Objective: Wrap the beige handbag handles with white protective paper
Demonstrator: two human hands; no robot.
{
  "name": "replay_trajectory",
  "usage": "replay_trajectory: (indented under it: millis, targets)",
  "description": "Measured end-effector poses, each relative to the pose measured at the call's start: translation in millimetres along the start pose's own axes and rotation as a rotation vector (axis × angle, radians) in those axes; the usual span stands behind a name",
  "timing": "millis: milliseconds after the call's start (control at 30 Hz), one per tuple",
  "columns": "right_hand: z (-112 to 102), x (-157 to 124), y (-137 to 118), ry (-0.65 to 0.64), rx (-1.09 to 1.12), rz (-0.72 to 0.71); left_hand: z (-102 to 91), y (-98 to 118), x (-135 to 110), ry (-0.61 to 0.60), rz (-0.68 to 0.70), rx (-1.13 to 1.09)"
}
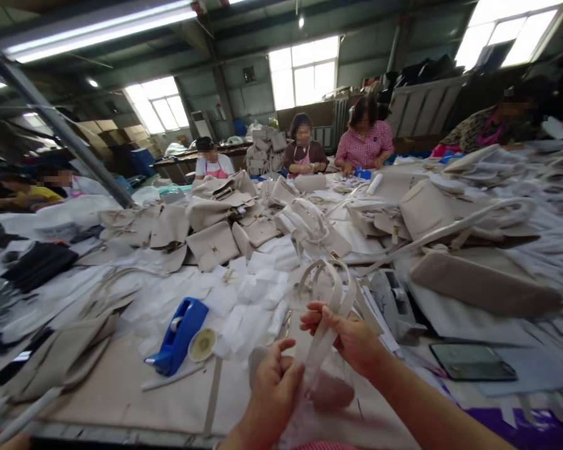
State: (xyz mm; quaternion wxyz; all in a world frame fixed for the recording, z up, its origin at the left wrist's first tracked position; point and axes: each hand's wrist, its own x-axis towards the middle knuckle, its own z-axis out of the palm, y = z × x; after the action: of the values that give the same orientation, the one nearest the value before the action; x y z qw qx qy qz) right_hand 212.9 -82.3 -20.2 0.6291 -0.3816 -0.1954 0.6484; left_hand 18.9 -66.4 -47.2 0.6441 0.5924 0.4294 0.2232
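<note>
My right hand [349,337] is closed on a beige bag strap [331,306] that loops upward in front of me. My left hand [274,390] is curled around the lower end of the same strap, where a thin clear wrapping [309,400] hangs over a beige bag [331,390] lying on the table. Both hands sit close together near the table's front edge.
A blue tape dispenser [178,334] with a tape roll [201,345] lies to the left. Beige bags [483,284], straps and white paper [258,300] cover the table. A phone [471,362] rests at right. Several people [363,140] work at the far side.
</note>
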Motion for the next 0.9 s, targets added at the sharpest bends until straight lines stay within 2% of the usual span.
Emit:
replay_trajectory:
  millis: [133,233,367,467,533,600,667,733,800,900]
  targets:
    - [0,7,3,-0.15,-0.215,-0.027,-6.2,3,-5,0.059,-0.031,0.078]
    - [4,10,13,-0.252,-0.413,-0.036,-11.4,5,-13,0.138,-0.038,-0.008]
    - [18,3,48,-0.386,-0.56,-0.064,-17.5,10,-31,0.247,-0.115,-0.144]
    - [30,-5,78,-0.474,-0.602,-0.001,-23.7,11,-49,0.253,-0.009,-0.107]
    - [37,-6,89,-0.507,-0.504,0.131,-30.5,7,-62,0.301,-0.026,-0.034]
    - [45,1,91,-0.509,-0.224,0.322,-39.2,-1,-75,0.388,-0.102,0.058]
    - [55,13,89,-0.425,0.081,0.486,-48.5,-11,-88,0.461,-0.147,0.121]
    - [66,24,87,-0.288,0.179,0.538,-57.6,-18,-101,0.487,-0.173,0.126]
    - [78,31,88,-0.245,0.033,0.494,-66.7,-22,-112,0.488,-0.205,0.084]
    - [94,28,97,-0.398,-0.382,0.322,-80.9,-20,-125,0.485,-0.226,0.008]
